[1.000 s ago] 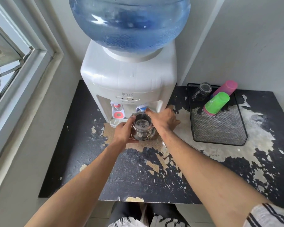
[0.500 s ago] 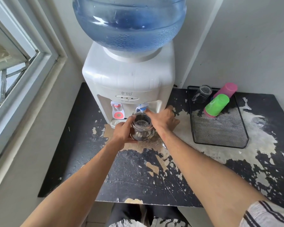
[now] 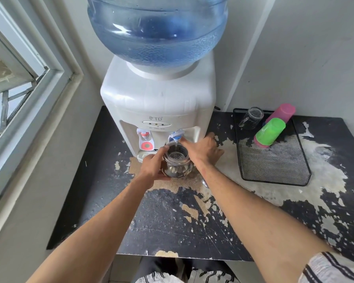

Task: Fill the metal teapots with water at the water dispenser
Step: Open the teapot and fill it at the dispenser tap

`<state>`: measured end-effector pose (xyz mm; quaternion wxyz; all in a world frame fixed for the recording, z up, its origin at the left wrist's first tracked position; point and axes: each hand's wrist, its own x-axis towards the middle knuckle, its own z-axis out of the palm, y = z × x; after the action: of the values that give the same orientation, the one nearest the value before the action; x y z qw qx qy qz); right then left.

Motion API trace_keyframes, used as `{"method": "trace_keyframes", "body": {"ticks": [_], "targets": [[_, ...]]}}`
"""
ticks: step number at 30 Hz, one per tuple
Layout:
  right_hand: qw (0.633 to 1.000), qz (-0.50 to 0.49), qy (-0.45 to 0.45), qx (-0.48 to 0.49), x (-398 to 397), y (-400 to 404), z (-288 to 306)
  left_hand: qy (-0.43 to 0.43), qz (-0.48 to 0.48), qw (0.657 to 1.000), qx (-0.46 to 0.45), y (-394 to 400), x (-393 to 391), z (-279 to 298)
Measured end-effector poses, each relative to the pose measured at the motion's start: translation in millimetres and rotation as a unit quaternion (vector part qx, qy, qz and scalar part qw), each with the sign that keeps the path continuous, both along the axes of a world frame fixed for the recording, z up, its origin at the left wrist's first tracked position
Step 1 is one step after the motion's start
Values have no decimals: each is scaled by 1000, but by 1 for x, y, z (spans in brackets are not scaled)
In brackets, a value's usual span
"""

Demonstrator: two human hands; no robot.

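A shiny metal teapot (image 3: 177, 165) with its lid off and a perforated strainer inside sits under the blue tap (image 3: 177, 136) of the white water dispenser (image 3: 157, 99). A thin stream of water falls from the tap into the pot. My left hand (image 3: 154, 166) wraps the pot's left side and base. My right hand (image 3: 202, 150) is at the pot's right side, with its fingers up at the blue tap lever. A small metal piece (image 3: 204, 182) shows below my right wrist.
A red tap (image 3: 145, 139) is left of the blue one. A large blue water bottle (image 3: 157, 27) tops the dispenser. A black mesh tray (image 3: 274, 164) at right holds a glass mug (image 3: 251, 117), a green cup (image 3: 271, 131) and a pink cup (image 3: 283, 112). A window frame is at left.
Both hands and the teapot stay in place under the blue tap. Only the camera has shifted slightly.
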<state>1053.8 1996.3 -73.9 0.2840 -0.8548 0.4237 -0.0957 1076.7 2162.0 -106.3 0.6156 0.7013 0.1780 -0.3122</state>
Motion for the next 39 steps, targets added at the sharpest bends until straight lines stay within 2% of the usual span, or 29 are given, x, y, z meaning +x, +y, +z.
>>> {"method": "trace_keyframes", "body": {"ticks": [39], "targets": [[1000,7,-9,16,-1,-1,0,-2,-34,999,-21,4,-1,8]]}}
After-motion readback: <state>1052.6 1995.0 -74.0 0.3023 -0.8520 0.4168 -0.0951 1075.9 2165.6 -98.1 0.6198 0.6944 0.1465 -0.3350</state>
